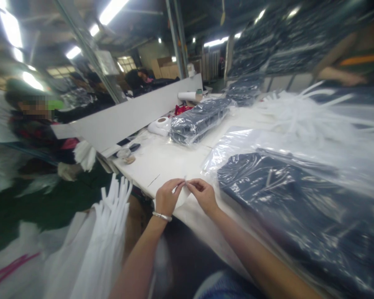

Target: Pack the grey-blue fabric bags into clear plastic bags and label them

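My left hand [167,195] and my right hand [203,195] meet at the near edge of the white table [162,160]. Both pinch a small thin white piece [185,181] between fingertips; it is too small to name. A silver bracelet sits on my left wrist. Just right of my hands lies a dark folded garment in a clear plastic bag [286,195].
Another bagged dark garment [199,120] and rolls of white tape [160,124] lie farther back. White plastic strips [112,216] hang at the left. A pile of clear bags [302,116] lies at the right. A person [40,133] works behind a grey divider [134,116].
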Motion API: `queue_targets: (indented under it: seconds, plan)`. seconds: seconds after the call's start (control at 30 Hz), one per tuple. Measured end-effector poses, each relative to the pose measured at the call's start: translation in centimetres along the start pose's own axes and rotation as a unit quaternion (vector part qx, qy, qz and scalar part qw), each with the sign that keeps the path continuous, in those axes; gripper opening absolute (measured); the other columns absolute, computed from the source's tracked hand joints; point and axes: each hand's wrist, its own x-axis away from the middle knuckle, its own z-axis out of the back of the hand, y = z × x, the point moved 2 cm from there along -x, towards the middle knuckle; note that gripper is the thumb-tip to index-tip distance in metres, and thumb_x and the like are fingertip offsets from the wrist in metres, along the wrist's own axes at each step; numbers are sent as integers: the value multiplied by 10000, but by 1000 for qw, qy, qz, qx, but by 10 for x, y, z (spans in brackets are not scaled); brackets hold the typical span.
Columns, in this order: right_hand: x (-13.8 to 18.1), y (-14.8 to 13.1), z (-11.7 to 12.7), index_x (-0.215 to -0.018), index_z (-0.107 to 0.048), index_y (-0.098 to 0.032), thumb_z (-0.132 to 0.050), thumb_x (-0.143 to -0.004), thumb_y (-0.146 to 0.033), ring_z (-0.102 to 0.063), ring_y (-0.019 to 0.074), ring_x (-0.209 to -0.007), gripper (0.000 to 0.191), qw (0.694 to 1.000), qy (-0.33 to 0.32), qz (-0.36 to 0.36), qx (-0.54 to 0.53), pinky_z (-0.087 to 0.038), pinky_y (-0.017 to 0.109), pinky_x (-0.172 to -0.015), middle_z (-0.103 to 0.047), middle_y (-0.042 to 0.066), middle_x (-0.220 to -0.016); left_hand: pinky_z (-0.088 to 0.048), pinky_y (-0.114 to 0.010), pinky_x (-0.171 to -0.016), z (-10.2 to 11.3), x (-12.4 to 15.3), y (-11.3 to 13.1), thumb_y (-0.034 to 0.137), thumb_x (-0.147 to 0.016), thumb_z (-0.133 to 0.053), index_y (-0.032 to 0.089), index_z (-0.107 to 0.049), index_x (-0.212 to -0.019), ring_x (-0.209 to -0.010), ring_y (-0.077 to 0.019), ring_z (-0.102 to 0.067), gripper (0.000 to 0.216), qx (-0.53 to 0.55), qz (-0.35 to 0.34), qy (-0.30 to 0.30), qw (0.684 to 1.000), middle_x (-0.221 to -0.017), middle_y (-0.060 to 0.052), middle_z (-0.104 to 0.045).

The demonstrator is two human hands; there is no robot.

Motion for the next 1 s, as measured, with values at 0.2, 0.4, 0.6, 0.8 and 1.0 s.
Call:
queue_targets:
  seconds: [0.2,0.4,0.6,0.8,1.0]
  plan:
    - [-1,3,0,-842,-691,-182,-741,-742,-393,-676,192,-826,238,999,13,-26,-20,-540,332,-822,-730,35,-843,-543,-332,-796,-2,1,-2,307,-896,-573,207,-726,-939,-800,-185,-680,188,-15,-4,-1,1000,-927,-47,-748]
    - [-6,16,-1,-859,-674,-185,-707,-742,-428,-657,174,-752,272,998,26,-49,11,-533,299,-727,-709,21,-794,-540,-291,-724,-4,-4,-19,398,-745,-696,191,-722,-834,-785,-178,-657,227,182,185,-1,966,-833,-34,-719]
    - [-31,49,3,-810,-646,-186,-625,-734,-394,-626,180,-650,223,989,72,-87,97,-539,334,-663,-661,-2,-663,-504,-250,-597,11,-7,-46,489,-708,-673,140,-688,-883,-736,-172,-652,391,250,291,45,922,-770,-54,-683]
    - [-21,9,-3,-1139,-629,-205,-625,-707,-191,-553,233,-1204,433,979,78,25,185,-373,439,-1105,-642,80,-1258,-493,-227,-605,30,-5,-31,504,-698,-693,140,-679,-927,-787,-171,-659,430,267,311,89,908,-816,-56,-680]
    - [33,-61,10,-1164,-627,-245,-583,-882,-276,-602,213,-1120,288,958,67,145,238,-437,423,-1052,-690,50,-1140,-532,-241,-628,5,-2,37,375,-843,-616,175,-690,-904,-783,-159,-654,222,114,118,86,983,-862,-40,-708]
